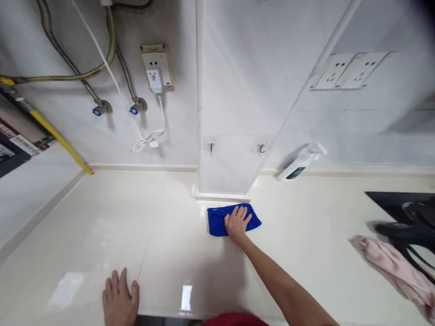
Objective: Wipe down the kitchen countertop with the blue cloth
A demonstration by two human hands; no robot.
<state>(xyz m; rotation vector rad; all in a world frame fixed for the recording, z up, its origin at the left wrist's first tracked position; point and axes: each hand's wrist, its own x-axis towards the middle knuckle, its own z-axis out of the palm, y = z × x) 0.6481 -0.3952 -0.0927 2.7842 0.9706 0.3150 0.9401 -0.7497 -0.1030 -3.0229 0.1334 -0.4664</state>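
A folded blue cloth lies on the cream countertop, close to the foot of the wall column. My right hand holds it down against the counter, palm on the fabric and fingers slightly bent across it. Part of the cloth is hidden under that hand. At the counter's front edge on the left, my left hand rests on the surface. Its fingers are stretched out with the thumb apart, and nothing is in it.
A white spray bottle leans at the back wall. On the right lie a pink cloth and a black hob with dark items. A yellow pipe meets the counter at left. A plugged-in charger hangs its cable above the counter.
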